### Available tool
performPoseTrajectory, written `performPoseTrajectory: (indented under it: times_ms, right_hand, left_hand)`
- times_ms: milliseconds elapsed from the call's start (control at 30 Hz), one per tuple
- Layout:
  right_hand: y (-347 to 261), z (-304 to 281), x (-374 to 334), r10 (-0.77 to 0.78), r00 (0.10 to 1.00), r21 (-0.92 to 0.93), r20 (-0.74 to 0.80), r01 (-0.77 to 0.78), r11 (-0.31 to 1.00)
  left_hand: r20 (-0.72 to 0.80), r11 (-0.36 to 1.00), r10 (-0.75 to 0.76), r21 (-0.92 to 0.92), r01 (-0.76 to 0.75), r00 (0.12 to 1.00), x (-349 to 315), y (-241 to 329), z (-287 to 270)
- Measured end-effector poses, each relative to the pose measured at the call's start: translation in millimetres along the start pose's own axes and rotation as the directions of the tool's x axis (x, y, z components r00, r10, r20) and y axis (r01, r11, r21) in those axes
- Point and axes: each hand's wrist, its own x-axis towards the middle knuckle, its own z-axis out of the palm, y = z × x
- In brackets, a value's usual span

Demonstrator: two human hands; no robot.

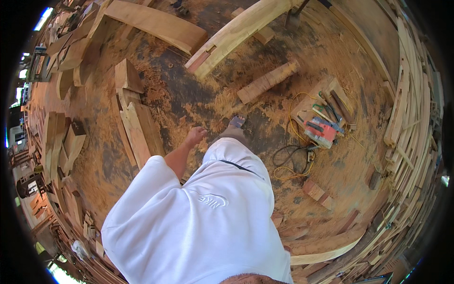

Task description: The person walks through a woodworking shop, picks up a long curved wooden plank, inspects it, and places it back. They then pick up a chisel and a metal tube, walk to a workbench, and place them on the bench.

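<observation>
My left hand hangs out in front of my left side over the floor, its fingers loosely curled in with nothing seen in them. Nearest to it on the left lies a thick, pale wooden timber, apart from the hand. A blocky wooden piece sits at that timber's far end. My right hand does not show; my body and white shirt cover that side. One foot in a dark sandal is set forward on the floor.
A red power tool rests at right with looped black and yellow cords. A short log-like timber lies ahead. Long beams and a curved pale beam lie farther off. Stacked planks line the right; sawdust covers the floor.
</observation>
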Motion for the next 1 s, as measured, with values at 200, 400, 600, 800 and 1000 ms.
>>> performPoseTrajectory:
  times_ms: [200, 400, 600, 800, 1000]
  right_hand:
    - [-113.4, -68.4, -6.0, 0.206, 0.970, 0.295, 0.128, -0.236, 0.926]
    - [-109.6, -65.2, 10.1, 0.135, 0.991, 0.251, -0.023, -0.125, 0.960]
    - [-94.1, -59.1, 13.4, 0.143, 0.990, 0.234, -0.003, -0.138, 0.962]
    - [-48.8, -51.0, 16.8, 0.110, 0.994, 0.104, 0.011, -0.111, 0.988]
    - [-76.9, -52.1, 24.4, 0.132, 0.991, 0.150, -0.002, -0.131, 0.980]
  left_hand:
    - [-0.021, 0.992, 0.111, 0.063, -0.109, 0.994, 64.2, 50.2, -16.7]
    - [0.044, 0.929, 0.371, -0.005, -0.371, 0.928, 109.9, 135.3, -15.4]
    - [-0.033, 0.955, 0.268, -0.124, -0.270, 0.963, 109.7, 144.3, 6.9]
    - [0.003, 0.996, 0.090, 0.017, -0.091, 0.996, 109.8, 65.4, 2.7]
    - [0.029, 0.994, -0.076, -0.073, 0.078, 0.997, 84.5, 49.3, -22.7]
